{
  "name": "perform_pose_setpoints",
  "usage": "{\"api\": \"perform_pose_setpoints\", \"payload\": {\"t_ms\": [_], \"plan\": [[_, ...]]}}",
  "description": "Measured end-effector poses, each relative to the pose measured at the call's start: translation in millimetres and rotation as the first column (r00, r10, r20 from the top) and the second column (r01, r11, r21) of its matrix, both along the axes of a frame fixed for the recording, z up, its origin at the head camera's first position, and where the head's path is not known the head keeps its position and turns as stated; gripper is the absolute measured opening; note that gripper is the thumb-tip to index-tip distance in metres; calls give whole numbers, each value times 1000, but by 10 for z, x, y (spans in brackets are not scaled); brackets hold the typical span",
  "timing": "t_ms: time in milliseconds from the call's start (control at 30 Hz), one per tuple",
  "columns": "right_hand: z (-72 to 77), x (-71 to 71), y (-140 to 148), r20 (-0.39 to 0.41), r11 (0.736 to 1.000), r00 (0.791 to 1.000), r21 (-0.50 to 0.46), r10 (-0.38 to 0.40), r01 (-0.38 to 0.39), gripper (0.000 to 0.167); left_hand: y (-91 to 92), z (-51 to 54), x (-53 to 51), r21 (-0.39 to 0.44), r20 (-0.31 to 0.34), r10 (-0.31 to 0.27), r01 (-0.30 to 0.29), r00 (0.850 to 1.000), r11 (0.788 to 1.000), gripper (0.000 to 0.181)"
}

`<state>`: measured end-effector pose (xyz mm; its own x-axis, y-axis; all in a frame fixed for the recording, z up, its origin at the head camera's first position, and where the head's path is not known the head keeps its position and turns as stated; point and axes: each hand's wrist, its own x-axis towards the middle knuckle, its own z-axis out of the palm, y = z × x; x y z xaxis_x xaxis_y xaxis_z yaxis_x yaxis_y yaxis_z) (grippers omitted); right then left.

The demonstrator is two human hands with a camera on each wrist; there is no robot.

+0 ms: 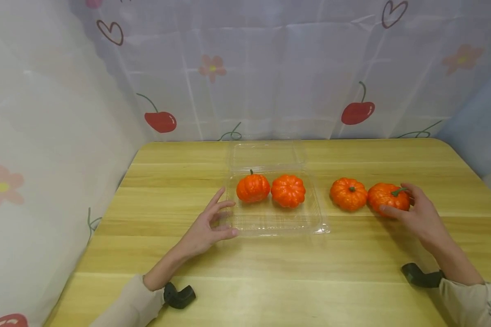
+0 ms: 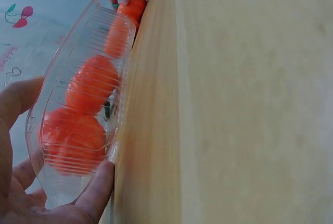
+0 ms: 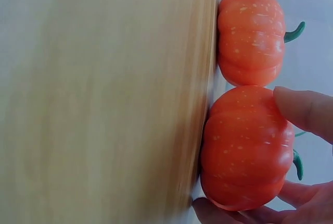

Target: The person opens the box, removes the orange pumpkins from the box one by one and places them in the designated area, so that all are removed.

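Observation:
A clear plastic clamshell box (image 1: 270,221) lies with its lid (image 1: 268,154) folded back. Inside its tray are two orange toy pumpkins, the left one (image 1: 253,188) with its stem up and the right one (image 1: 288,191) with no stem showing. My left hand (image 1: 204,232) is at the tray's left end, fingers spread around it; the left wrist view shows a fingertip (image 2: 106,174) by the lower edge. On the table right of the box, my right hand (image 1: 421,218) grips the outermost pumpkin (image 1: 382,195) between thumb and fingers. Another pumpkin (image 1: 349,194) touches that one's left side.
Everything lies on a wood-grain table (image 1: 270,281) with rounded back corners. A patterned curtain (image 1: 262,81) with cherries and flowers hangs behind it, and a pale sheet (image 1: 45,136) stands along the left. Dark mounts (image 1: 180,297) are on both wrists.

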<state>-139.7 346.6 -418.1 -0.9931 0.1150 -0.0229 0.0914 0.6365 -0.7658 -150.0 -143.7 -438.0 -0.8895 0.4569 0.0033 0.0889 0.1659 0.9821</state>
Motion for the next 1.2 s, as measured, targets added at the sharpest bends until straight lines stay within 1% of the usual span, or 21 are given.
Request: {"api": "perform_pose_setpoints", "payload": {"t_ms": [233,400,533,733,900,1033,1100,1200], "plan": [[5,13,11,4,1000,1000,-16,0,0,92,6,5,-2,4,4,2,-2,1000,1000,67],[53,75,-24,-44,1000,999,6,24,-24,92,5,6,-3,9,7,-4,3,1000,1000,67],[127,124,-85,-103,998,993,46,54,-50,90,-7,7,-1,7,6,4,-5,1000,1000,67],[278,235,-235,-173,992,982,111,75,-56,83,-15,11,1,-1,3,13,-13,1000,1000,66],[406,290,-406,-223,991,969,97,107,-87,75,-10,12,3,4,6,5,-5,1000,1000,66],[522,291,-540,-221,991,967,55,129,-120,73,0,9,-1,7,5,-2,2,1000,1000,66],[578,275,-621,-205,989,968,33,146,-142,74,4,9,-1,7,4,-2,2,1000,1000,67],[642,249,-755,-180,984,968,34,176,-173,74,13,14,2,10,3,-2,2,1000,1000,67]]}}
